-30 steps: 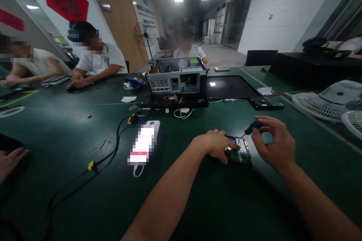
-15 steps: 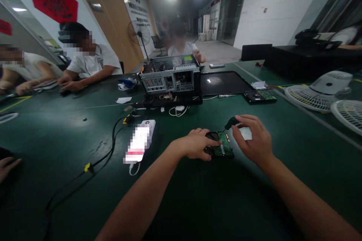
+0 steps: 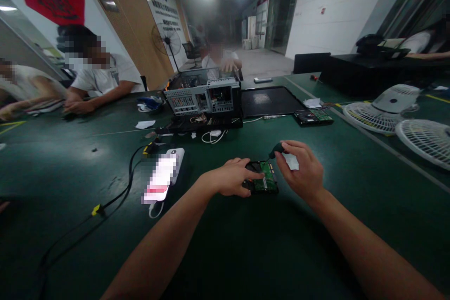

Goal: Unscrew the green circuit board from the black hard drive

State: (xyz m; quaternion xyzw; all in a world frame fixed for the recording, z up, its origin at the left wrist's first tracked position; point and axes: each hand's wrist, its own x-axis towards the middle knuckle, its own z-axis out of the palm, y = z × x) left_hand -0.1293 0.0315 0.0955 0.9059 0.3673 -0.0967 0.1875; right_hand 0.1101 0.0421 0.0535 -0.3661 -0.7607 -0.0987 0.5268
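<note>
A small hard drive lies circuit-board side up on the green table in front of me. My left hand rests on its left edge, fingers curled over it and holding it down. My right hand pinches a small dark-handled screwdriver, its tip pointing down at the far right corner of the drive.
An open computer case stands beyond, with a dark flat panel and a second hard drive to its right. A phone with cables lies at left. Fan grilles sit at right. Other people sit along the far left edge.
The view has swung right, so everything sits further left in the frame. Both hands stay on the drive and screwdriver, the right hand's fingers turning slightly on the handle.
</note>
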